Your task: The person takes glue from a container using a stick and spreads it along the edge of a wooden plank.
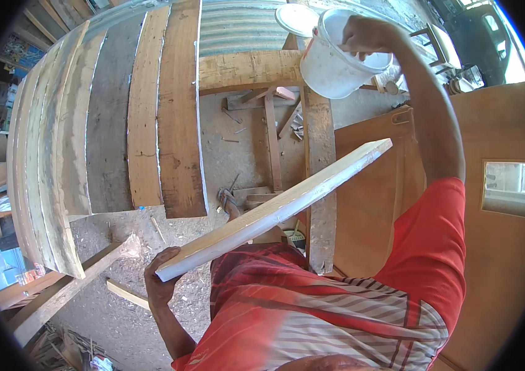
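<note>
My left hand (159, 275) is closed round the near left end of a wooden plank (287, 201). The plank slants up to the right in front of my body, and its narrow edge facing me is coated white. At the upper right, my right hand (367, 37) is at the mouth of a white plastic bucket (330, 68), its fingers curled down inside the rim. Whatever those fingers hold, if anything, is hidden. The bucket stands on the far end of a timber frame. Beside it lies a round white lid (298, 20).
To the left, several boards (179, 111) lie side by side with white along their edges. A thick beam (321, 229) runs toward me under the plank. Wooden panels (503, 154) stand at my right. A timber (68, 297) and scraps (128, 294) lie lower left.
</note>
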Motion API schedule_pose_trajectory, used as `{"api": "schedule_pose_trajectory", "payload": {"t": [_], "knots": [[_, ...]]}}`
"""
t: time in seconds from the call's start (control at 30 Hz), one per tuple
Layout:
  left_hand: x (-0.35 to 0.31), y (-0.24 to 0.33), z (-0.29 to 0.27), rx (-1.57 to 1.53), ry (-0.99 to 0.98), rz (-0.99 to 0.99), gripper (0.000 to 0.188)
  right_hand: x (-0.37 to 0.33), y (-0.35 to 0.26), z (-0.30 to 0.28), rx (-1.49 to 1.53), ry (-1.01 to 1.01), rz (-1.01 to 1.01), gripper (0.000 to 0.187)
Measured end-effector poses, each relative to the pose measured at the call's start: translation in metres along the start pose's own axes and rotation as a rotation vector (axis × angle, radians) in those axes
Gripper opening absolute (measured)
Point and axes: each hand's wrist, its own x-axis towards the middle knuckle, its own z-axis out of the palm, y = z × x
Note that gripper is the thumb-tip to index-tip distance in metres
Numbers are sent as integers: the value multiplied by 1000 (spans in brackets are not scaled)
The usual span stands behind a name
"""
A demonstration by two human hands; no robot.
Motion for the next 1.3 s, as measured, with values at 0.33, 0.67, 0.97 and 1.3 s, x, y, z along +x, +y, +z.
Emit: {"api": "schedule_pose_trajectory", "payload": {"t": [0.33, 0.67, 0.97, 1.3], "knots": [[1, -4, 5, 8, -8, -9, 59, -116, 68, 3, 393, 310, 18, 48], [-11, -50, -18, -6, 121, -127, 58, -247, 53, 165, 1058, 440, 121, 49], [-3, -14, -6, 133, 29, 19, 56, -292, 47, 299, 985, 660, 357, 43], [-17, -18, -9, 157, 56, 84, 54, -301, 1, 317, 543, 719, 311, 41]]}}
